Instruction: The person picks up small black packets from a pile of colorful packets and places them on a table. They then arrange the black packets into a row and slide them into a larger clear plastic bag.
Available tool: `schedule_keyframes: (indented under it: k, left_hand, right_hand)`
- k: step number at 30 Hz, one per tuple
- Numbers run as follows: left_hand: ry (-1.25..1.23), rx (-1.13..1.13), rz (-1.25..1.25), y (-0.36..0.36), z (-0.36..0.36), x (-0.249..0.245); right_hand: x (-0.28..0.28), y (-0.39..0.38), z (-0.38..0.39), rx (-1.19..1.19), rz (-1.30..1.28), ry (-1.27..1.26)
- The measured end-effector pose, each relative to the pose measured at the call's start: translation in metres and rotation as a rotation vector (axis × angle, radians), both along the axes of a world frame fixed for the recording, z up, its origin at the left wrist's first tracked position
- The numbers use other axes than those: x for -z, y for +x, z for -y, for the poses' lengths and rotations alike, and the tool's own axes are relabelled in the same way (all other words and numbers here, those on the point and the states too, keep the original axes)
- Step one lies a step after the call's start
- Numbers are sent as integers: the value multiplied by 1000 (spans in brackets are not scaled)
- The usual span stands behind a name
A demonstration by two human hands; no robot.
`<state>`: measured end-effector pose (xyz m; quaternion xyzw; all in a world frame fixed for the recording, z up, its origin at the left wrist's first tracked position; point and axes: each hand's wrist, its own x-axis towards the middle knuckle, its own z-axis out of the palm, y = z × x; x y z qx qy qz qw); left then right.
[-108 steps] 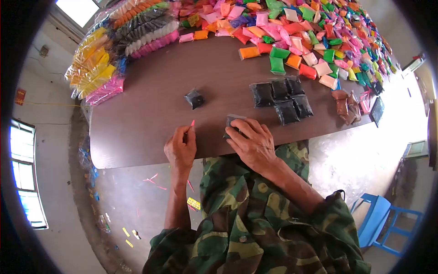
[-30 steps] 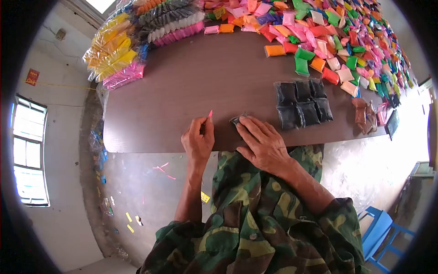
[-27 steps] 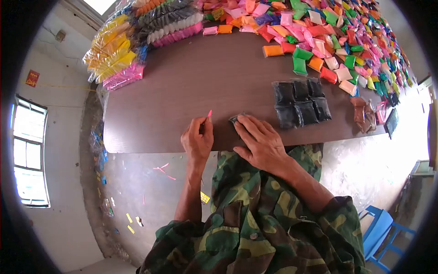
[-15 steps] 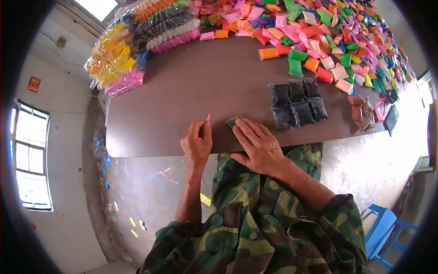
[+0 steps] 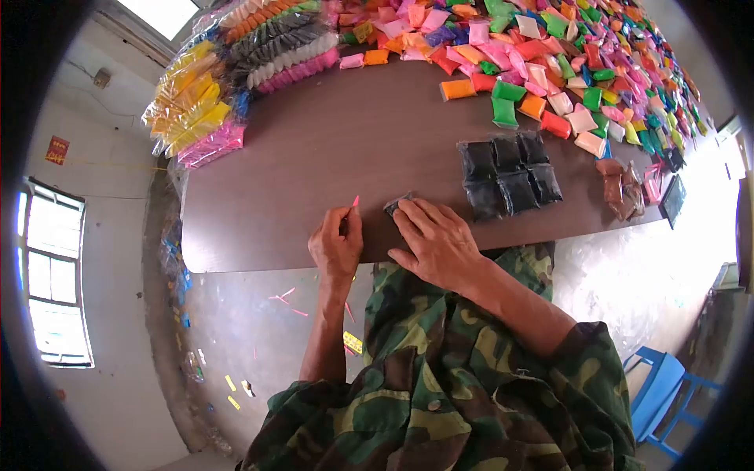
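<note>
My left hand (image 5: 337,242) is closed in a pinch near the table's front edge, with a thin pink strip (image 5: 356,202) sticking up from its fingertips. Beside it, my right hand (image 5: 439,245) lies flat with fingers stretched out over a small black packet (image 5: 399,203). Only the packet's far left end shows; the rest is under the fingers. To the right of that hand, several black packets (image 5: 514,193) lie side by side in two rows on the brown table (image 5: 314,149).
Loose coloured packets (image 5: 503,55) are heaped at the back right. Bagged packets in rows (image 5: 287,47) stand at the back left. Brown packets (image 5: 615,192) lie near the right edge. A blue stool (image 5: 658,392) stands at lower right, and scraps (image 5: 283,297) litter the floor.
The right hand has shifted slightly left on the black packet, and its fingers are a little more bent. The left hand keeps the pink strip; the whole view has moved slightly.
</note>
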<state>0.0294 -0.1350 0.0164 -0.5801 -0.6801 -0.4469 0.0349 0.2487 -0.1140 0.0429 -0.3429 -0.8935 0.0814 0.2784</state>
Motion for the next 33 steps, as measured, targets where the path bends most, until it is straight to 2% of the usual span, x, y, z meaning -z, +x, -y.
schedule_keyframes:
  k: [8, 11, 17, 30, 33]
  left_hand:
    - [-50, 19, 2, -2, 4, -3]
    - [-31, 20, -2, -3, 4, -2]
    - [-50, 10, 26, 0, 4, -2]
    - [12, 37, 4, 0, 4, -6]
    - [-60, 33, 28, -2, 5, -5]
  right_hand:
    - [-5, -6, 0, 33, 79, -18]
    - [-2, -5, -5, -5, 82, 88]
    - [-10, -2, -6, 3, 40, -17]
    - [-6, -10, 0, 36, 79, 10]
    - [-6, -10, -2, 26, 118, -4]
